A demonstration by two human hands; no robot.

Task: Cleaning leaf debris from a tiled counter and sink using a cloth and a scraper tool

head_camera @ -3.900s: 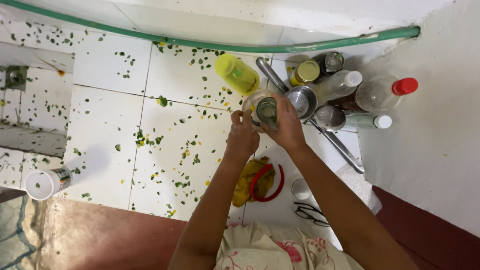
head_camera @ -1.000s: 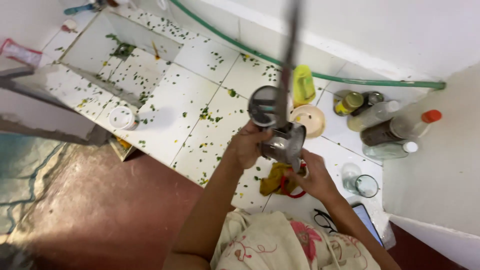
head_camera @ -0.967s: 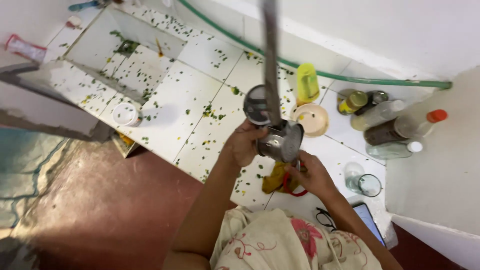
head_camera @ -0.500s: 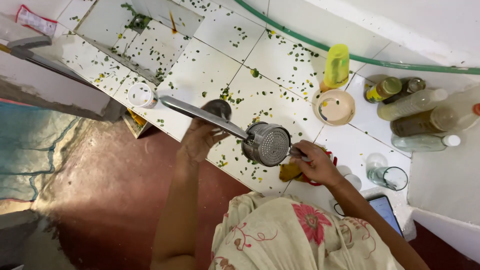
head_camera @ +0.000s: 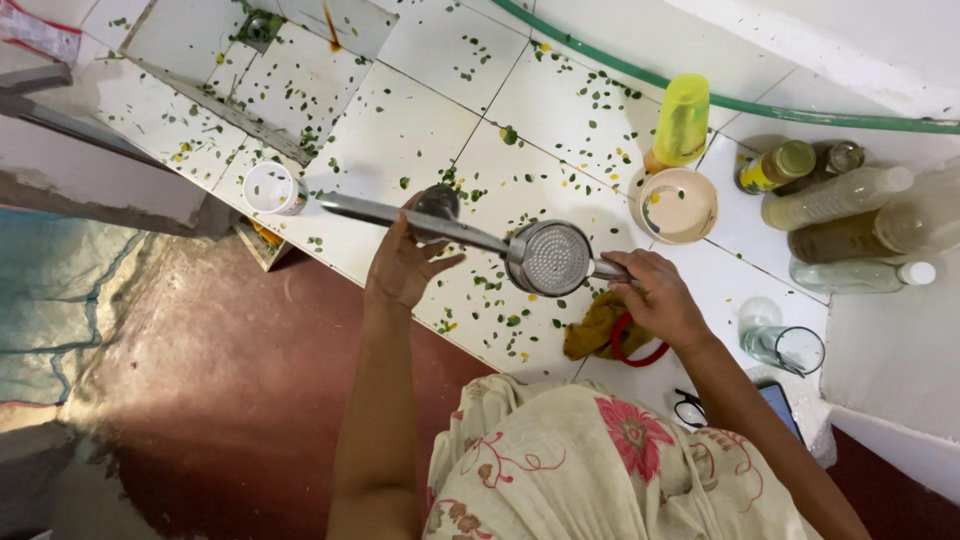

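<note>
Bottles (head_camera: 850, 200) crowd the far right; tiled counter (head_camera: 400, 120) left lies open

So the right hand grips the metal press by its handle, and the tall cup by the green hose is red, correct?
Not quite. The head view shows the tall cup by the green hose is yellow, not red. The right hand does grip the metal press by its handle.

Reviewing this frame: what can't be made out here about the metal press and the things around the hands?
- Head view: the right hand covers its end of the metal press, so the grip there is hidden.
- The dark round part behind the left hand is half hidden by the palm and the handle.
- The phone is partly covered by the right forearm.
- The bottles run off the right edge.
</note>
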